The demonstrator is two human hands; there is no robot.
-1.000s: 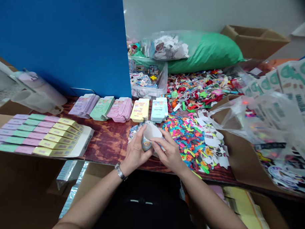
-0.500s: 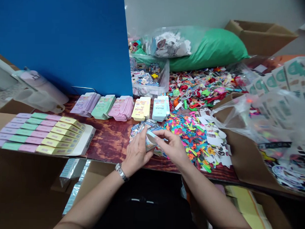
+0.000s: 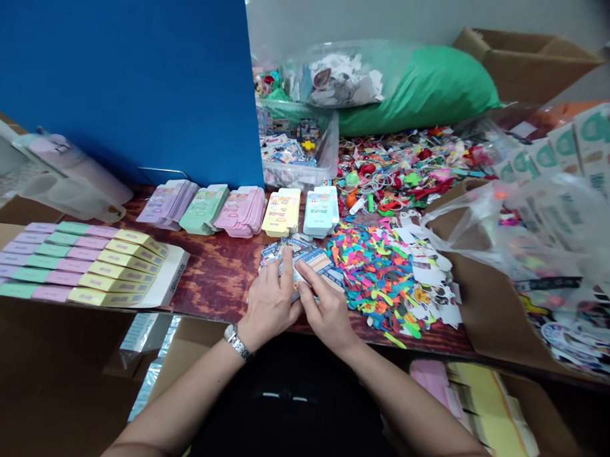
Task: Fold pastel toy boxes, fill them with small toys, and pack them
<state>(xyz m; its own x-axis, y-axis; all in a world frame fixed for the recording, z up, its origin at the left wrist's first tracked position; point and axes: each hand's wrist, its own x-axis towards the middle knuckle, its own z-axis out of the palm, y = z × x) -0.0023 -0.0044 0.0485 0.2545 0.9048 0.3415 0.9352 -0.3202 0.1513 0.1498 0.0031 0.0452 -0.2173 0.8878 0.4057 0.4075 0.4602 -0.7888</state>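
Fingers of both hands (image 3: 297, 298) lie extended over a card (image 3: 314, 263); their grip is unclear, partly hidden.

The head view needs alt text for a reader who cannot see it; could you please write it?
A person's left hand and right hand are close together over printed cards on a reddish table. Beyond lie five pastel card stacks; at left, rows of pastel boxes; at right, a heap of small colourful pieces.

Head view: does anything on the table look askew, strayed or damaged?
The pink stack is fanned unevenly, its layers askew. One yellow-green piece lies at the front edge of the table, by the colorful heap. No damage shows.
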